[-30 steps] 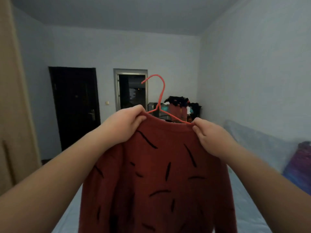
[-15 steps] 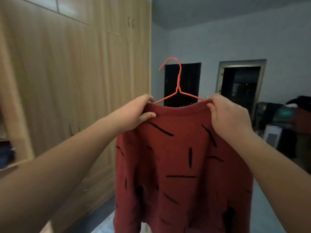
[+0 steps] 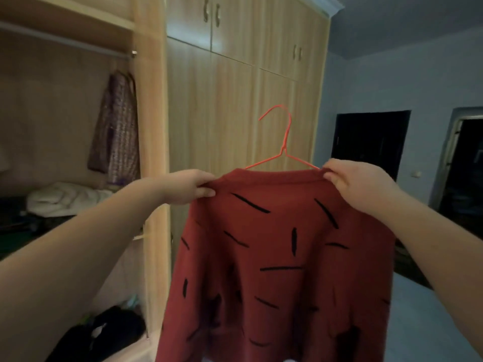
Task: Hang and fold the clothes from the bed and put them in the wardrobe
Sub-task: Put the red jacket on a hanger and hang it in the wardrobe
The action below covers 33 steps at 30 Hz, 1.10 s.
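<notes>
At far left the wardrobe (image 3: pixel 151 126) stands open. A purple garment (image 3: pixel 117 131) hangs below the right end of its rail (image 3: pixel 65 41), a white cloth (image 3: pixel 65 197) lies crumpled on the shelf beneath, and dark clothes (image 3: pixel 104 333) sit in the bottom compartment. The left hand (image 3: pixel 188 186) pinches the red sweater (image 3: pixel 282 257) at one shoulder, its grip tight on the knit. The sweater, flecked with black dashes, hangs on an orange wire hanger (image 3: pixel 283 142) in mid-air before the wardrobe's shut doors, hook upright. The right hand (image 3: pixel 358 184) holds the other shoulder, its grip curled round the fabric. Beyond it a dark door (image 3: pixel 371 142) stands in the far wall.
</notes>
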{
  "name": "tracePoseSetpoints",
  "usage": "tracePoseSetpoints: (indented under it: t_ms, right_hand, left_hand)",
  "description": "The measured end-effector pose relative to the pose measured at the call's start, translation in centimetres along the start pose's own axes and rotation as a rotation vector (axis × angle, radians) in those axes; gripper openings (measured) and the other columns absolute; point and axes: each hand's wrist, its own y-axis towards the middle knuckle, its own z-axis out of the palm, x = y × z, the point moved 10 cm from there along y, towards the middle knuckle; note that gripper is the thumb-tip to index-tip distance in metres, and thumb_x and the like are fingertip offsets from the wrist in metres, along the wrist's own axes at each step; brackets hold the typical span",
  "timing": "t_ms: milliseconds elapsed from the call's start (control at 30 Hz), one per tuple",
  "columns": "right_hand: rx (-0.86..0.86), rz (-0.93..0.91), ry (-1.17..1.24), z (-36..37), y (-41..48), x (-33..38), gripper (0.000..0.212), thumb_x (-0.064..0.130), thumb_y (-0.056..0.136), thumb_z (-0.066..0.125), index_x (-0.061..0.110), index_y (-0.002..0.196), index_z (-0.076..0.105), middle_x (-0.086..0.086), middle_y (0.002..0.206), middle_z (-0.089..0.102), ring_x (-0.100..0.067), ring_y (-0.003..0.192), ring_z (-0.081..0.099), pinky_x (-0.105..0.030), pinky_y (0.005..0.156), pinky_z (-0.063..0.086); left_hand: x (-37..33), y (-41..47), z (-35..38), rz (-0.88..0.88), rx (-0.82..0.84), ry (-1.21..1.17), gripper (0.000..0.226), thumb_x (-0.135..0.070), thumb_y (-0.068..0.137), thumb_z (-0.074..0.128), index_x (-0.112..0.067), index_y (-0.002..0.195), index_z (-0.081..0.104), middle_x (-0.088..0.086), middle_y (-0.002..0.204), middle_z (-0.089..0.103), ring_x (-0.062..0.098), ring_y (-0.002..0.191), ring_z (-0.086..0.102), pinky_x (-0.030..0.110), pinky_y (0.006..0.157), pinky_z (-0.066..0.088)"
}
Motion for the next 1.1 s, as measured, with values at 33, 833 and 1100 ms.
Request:
tracePoseSetpoints:
  t_ms: [33,833,1100]
  right_hand:
    - [0.042,-0.019,0.012,0.9,0.7,1.6,0.018,0.037,0.1,0.046,0.033,0.109,0.061,0.005,0.1,0.069,-0.023,0.094,0.065,-0.036,0.081,0.049]
    - [-0.128,-0.066,0.895,20.0,16.9,36.0,0.024,0.011,0.091,0.063,0.017,0.115,0.06,0.001,0.109,0.061,-0.009,0.093,0.057,-0.008,0.084,0.04]
    - [0.339,-0.083,0.937,32.7,22.4,43.1,0.038,0.027,0.107,0.036,0.014,0.139,0.051,0.0,0.132,0.056,-0.012,0.122,0.049,-0.015,0.091,0.03]
  left_hand:
    - [1.3,-1.3,-0.8,-0.008,0.032,-0.045,0.027,-0.018,0.099,0.058,-0.017,0.125,0.065,-0.009,0.116,0.069,0.011,0.107,0.062,0.029,0.099,0.046]
    - [32.1,-21.5,-12.9,-0.334,-0.473,-0.111,0.016,-0.032,0.099,0.057,-0.027,0.09,0.068,-0.011,0.084,0.068,0.003,0.08,0.061,0.028,0.079,0.046]
    - [40.1,-23.8,-14.3,-0.461,-0.526,-0.09,0.019,-0.028,0.099,0.058,-0.015,0.099,0.072,0.005,0.094,0.074,0.014,0.084,0.065,0.028,0.084,0.049]
